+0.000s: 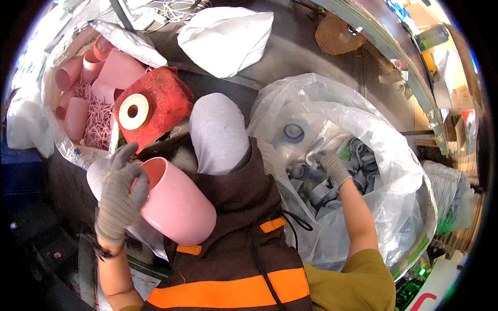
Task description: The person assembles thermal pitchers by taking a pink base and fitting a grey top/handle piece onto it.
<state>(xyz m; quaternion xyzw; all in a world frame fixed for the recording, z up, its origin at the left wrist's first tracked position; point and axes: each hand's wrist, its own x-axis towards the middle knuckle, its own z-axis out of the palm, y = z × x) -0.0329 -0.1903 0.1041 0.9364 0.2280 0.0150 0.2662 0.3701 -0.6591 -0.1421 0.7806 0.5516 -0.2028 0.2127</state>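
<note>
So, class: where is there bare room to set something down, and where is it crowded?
The clearest patch is the grey floor, bordered by the white sack, the brown rounded object and the clear plastic bag. Crowded: inside that bag, among grey parts, where the right hand is, and the open sack of pink pots.

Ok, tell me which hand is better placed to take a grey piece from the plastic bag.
The right hand, probably: it is inside the plastic bag among grey pieces, while the left hand is busy at the rim of the pink cup.
</note>
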